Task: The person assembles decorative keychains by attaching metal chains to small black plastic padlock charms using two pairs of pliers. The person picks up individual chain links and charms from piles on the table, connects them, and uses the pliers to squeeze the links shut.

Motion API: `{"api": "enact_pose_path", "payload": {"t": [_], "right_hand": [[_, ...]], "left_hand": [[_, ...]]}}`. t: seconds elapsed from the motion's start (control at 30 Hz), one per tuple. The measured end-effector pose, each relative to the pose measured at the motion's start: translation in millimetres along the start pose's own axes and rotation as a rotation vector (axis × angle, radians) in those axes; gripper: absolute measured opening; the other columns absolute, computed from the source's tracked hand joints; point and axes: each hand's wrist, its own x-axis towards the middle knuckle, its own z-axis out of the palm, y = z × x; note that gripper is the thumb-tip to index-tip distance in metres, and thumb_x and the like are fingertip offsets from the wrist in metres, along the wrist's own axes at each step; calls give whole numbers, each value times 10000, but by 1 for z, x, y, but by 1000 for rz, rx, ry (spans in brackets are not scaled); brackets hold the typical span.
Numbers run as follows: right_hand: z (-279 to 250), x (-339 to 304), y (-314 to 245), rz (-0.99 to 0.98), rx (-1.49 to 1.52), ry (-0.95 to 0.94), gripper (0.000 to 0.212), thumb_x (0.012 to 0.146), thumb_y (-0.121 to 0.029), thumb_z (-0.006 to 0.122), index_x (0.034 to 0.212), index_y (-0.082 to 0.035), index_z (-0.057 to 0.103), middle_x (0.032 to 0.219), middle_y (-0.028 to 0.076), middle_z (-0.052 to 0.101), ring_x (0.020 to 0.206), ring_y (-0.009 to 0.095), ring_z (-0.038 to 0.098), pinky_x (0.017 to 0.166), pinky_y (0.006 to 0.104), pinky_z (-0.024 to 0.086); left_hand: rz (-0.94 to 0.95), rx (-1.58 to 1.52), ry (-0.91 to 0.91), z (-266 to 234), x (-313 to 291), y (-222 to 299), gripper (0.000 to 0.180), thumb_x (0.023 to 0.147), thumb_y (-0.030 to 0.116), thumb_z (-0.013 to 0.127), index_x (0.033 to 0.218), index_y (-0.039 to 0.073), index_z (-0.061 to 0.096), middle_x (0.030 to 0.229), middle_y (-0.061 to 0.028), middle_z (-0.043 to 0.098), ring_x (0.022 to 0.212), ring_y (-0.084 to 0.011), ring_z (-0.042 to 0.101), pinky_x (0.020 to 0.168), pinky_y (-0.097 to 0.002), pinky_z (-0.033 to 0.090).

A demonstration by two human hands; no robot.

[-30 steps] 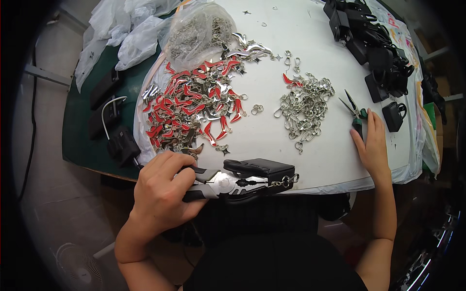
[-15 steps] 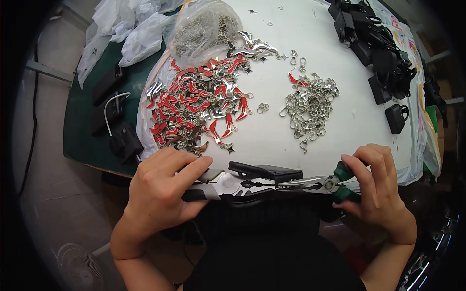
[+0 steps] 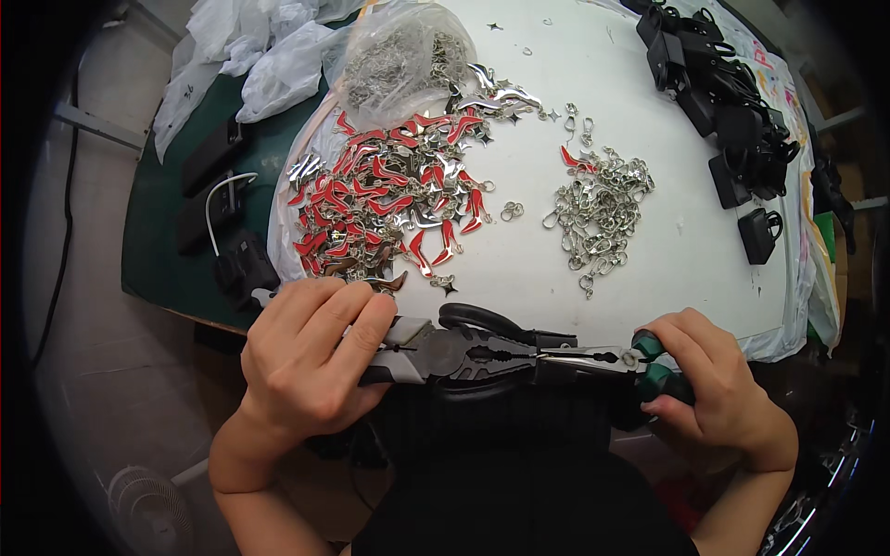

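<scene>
My left hand (image 3: 315, 357) is closed round the thick handles of large combination pliers (image 3: 450, 355) with a grey-and-white grip. In my right hand (image 3: 709, 371) are long-nose pliers (image 3: 603, 357) with green handles, fingers wrapped about the grips. The two tools point at each other, their jaw tips meeting in front of my body. Whatever small piece may sit between the tips is too small to make out. Right behind the jaws is a black object with rounded edges (image 3: 477, 318), mostly covered by the tools; its kind is unclear.
Red high-heel shoe charms (image 3: 389, 204) lie heaped on the white tabletop (image 3: 519, 269), below a clear bag of metal links (image 3: 399, 69). A pile of silver clasps (image 3: 603, 213) sits to the right. Black power adapters (image 3: 718, 111) line the right edge; black devices (image 3: 213, 213) the left.
The green handles have come closer together in my right hand, and the long-nose jaws have narrowed. Both tools have turned slightly. The table shifts a little rightward in view.
</scene>
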Motion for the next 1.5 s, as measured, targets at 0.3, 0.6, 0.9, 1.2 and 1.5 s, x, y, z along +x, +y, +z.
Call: {"api": "enact_pose_path", "payload": {"t": [0.3, 0.6, 0.9, 1.2, 1.5], "right_hand": [[-2, -7, 1, 96, 153, -39, 598, 764, -249, 812, 1200, 61, 545, 1021, 188, 600, 853, 339, 610, 733, 388, 515], [2, -3, 2, -10, -57, 61, 623, 728, -277, 813, 1181, 64, 554, 990, 180, 596, 798, 328, 589, 692, 401, 498], [4, -8, 18, -91, -239, 155, 671, 724, -365, 777, 1169, 87, 557, 975, 186, 590, 750, 325, 570, 652, 407, 478], [13, -9, 45, -102, -176, 183, 683, 693, -359, 798, 1162, 82, 570, 976, 176, 601, 766, 321, 582, 664, 406, 483], [22, 4, 62, -170, -131, 112, 678, 661, -318, 826, 1203, 12, 589, 1058, 143, 591, 885, 325, 591, 771, 418, 492]], "left_hand": [[13, -7, 38, 3, 4, 0, 646, 363, 158, 749, 973, -38, 661, 919, -140, 638, 793, -302, 630, 664, -404, 518], [-88, -40, -4, -1, 5, 6, 640, 367, 132, 789, 983, 9, 665, 922, -100, 632, 810, -292, 620, 675, -391, 506], [-452, -193, 11, 0, -15, 10, 554, 543, 170, 912, 997, 6, 640, 943, -102, 613, 818, -261, 614, 720, -349, 496], [-518, -28, 0, 69, -52, 33, 542, 578, 318, 906, 968, 34, 659, 1002, -89, 606, 921, -297, 581, 770, -426, 478], [-627, -1091, -37, 87, 1, 49, 590, 679, 211, 880, 1179, 30, 623, 1087, -88, 669, 1049, -320, 627, 939, -426, 482]]}}
